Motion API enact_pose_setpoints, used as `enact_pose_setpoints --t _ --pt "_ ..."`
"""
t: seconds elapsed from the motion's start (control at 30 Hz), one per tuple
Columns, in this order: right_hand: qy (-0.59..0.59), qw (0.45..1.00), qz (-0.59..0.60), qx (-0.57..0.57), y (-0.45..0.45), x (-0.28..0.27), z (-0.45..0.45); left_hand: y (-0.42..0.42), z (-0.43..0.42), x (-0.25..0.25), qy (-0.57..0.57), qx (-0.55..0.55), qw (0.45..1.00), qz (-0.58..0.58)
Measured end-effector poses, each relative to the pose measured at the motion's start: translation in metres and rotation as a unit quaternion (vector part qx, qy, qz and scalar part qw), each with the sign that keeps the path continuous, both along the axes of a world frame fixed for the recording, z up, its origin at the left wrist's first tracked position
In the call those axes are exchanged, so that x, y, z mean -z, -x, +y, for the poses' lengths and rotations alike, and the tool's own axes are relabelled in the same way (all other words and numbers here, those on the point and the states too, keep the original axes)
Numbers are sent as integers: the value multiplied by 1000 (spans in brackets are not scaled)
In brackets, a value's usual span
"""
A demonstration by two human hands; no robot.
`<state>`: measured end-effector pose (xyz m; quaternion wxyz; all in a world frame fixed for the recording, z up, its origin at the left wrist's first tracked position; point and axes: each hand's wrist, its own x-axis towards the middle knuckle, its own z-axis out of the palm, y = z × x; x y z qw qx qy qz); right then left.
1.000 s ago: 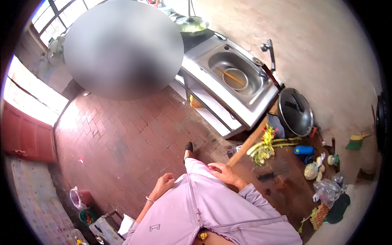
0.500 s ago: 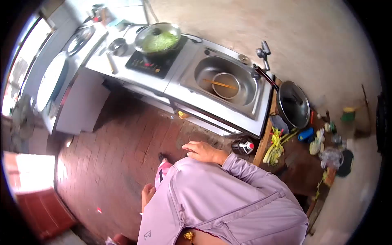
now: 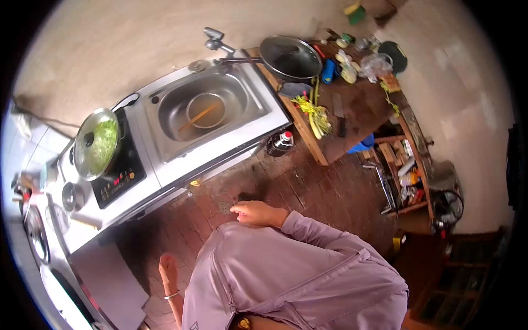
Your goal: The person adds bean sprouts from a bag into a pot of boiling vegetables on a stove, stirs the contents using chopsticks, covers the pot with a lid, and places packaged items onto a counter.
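Note:
My right hand [image 3: 254, 213] is in front of my waist, at the hem of my light purple jacket [image 3: 286, 264]. Its fingers point left, loosely bent and apart, with nothing in them. Low on my left side hangs my left hand [image 3: 169, 270], a pale bracelet at the wrist; its fingers look curled in, and I see no object in it. Neither hand touches the counter. Ahead, the steel sink [image 3: 242, 88] holds a round bowl [image 3: 204, 122] with chopsticks [image 3: 199, 116] across it. A lidded pan [image 3: 98, 144] with green food sits on the induction cooker [image 3: 124, 170].
Right of the sink, a wooden table [image 3: 357, 115] bears a dark pan [image 3: 290, 57], leafy stalks [image 3: 316, 116], a knife [image 3: 340, 118] and a plastic bag [image 3: 377, 66]. On the brick floor [image 3: 297, 190] are a dark bottle [image 3: 279, 144] and a cluttered wooden rack [image 3: 404, 170].
My view has turned right, so the sink and table appear further left and the rack has come into view. My left hand now shows further out from my body; my right fingers are more bent.

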<state>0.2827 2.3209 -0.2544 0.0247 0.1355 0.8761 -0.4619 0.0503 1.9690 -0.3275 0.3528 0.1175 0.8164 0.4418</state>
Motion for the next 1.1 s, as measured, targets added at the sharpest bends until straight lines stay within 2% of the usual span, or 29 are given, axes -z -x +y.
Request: enact_pose_setpoints --t 0.03,0.07,0.1,0.13,0.17,0.2,0.23,0.27,0.33,0.4,0.47,0.57,0.7,0.77,0.9,0.97,1.1 --pt "-1 1000 0 13 -5 -2 2 5 9 11 -1 13 1000 0" --pt "3 999 -1 41 -12 -4 5 5 18 28 -2 40 997 62" --pt "10 998 2 55 -12 -11 9 2 27 18 1 52 991 127" --pt "8 996 -54 68 -11 -20 12 -7 33 10 22 129 977 169" --pt "24 997 -50 62 -12 -19 18 -24 66 -25 56 190 958 208" --pt "42 997 -46 44 -15 -18 25 -38 82 -39 74 257 939 217" --pt "38 997 -30 63 -19 -21 28 -47 86 -17 91 252 952 147" --pt "49 996 -43 55 -18 -25 33 -53 70 51 80 405 869 272" --pt "60 996 -49 37 -18 -15 44 -70 108 -32 98 284 941 158" --pt "60 998 -37 -8 -11 -5 59 -84 118 -50 113 215 961 130" --pt "38 997 -21 -61 4 -1 74 -91 118 -41 118 172 973 95" --pt "42 991 -37 -122 38 -17 89 -106 113 -48 98 103 984 105" --pt "-16 972 -12 -233 103 -14 80 -125 69 -28 90 12 991 100" --pt "-28 962 13 -270 139 -22 64 -127 46 -26 94 -58 992 56" --pt "-36 957 53 -282 204 -26 14 -113 -7 -15 123 -96 987 25" --pt "-43 959 53 -275 240 -30 -18 -93 -34 -18 150 -159 975 50" --pt "-24 957 68 -280 294 -35 -82 -38 -98 -30 116 -183 975 48"
